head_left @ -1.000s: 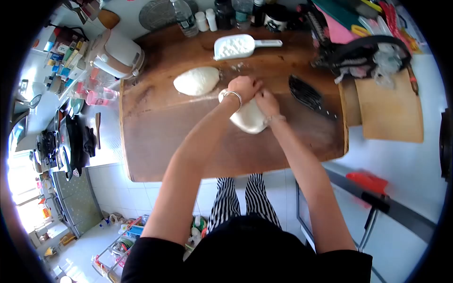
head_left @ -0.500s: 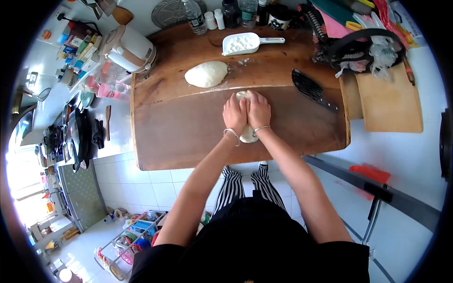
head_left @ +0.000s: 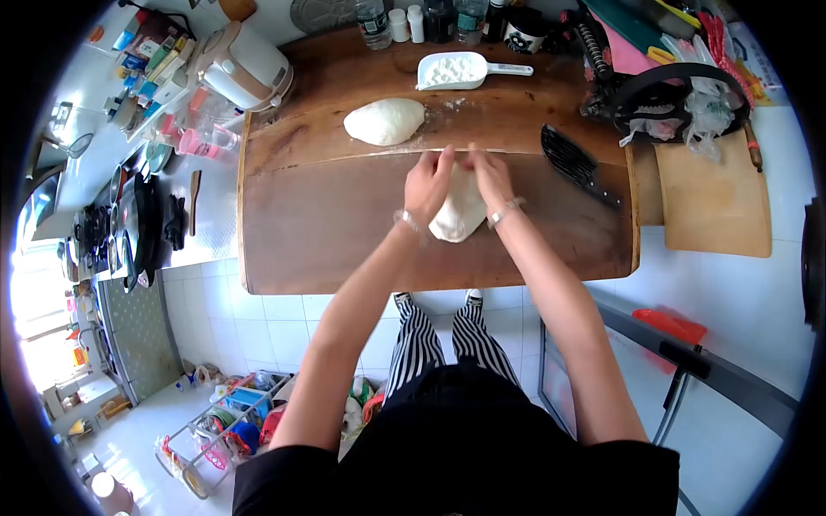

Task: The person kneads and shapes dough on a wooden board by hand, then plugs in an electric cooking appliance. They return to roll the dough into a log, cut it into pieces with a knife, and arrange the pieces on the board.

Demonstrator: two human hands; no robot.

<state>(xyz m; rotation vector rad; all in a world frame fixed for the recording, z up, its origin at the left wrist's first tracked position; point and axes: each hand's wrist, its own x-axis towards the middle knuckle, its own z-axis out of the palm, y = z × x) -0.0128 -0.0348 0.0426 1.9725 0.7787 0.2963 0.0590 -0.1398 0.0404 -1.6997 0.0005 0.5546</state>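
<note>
A pale lump of dough (head_left: 459,215) lies on the dark brown wooden board between my two hands. My left hand (head_left: 428,183) is along its left side, with the fingers curled toward its far end. My right hand (head_left: 492,181) is on the opposite side, its fingers bent in at the same end and blurred by motion. Both hands seem to grip the dough's far part, which they partly hide. Farther back, a second, smooth oval piece of dough (head_left: 385,121) rests on the wood, with a white scoop of flour (head_left: 453,71) behind it.
A black-bladed cleaver (head_left: 570,157) lies on the board's right side. Bottles (head_left: 372,23) and jars line the back edge. A rice cooker (head_left: 243,66) stands at the back left. Right of the table are a light cutting board (head_left: 716,199) and plastic bags (head_left: 707,103).
My hands have gone from pressing together on top of the dough to either side of it, farther apart. More of the dough shows, and it looks wider. The view has shifted slightly.
</note>
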